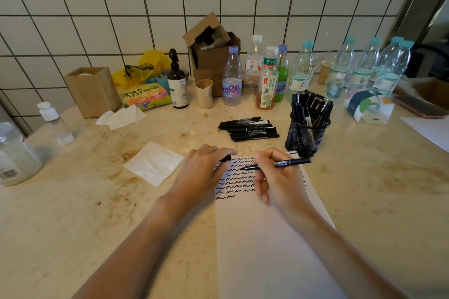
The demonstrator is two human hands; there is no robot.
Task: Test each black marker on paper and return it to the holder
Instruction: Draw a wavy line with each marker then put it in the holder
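We count two hands: the left hand (204, 172) and the right hand (279, 177). We see one sheet of paper (267, 238), one mesh holder (306, 136) and one marker (279, 164) in the right hand, with one cap (226, 158) in the left. A pile of loose markers (249, 128) holds about seven; those in the holder are too crowded to count. We count roughly nine plastic bottles (232, 77) along the wall, one pump bottle (178, 82), one cup (204, 93), one folded napkin (154, 162).

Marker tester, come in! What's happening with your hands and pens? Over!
Right hand grips uncapped marker, tip at paper. Left hand pinches cap. Holder unobstructed.
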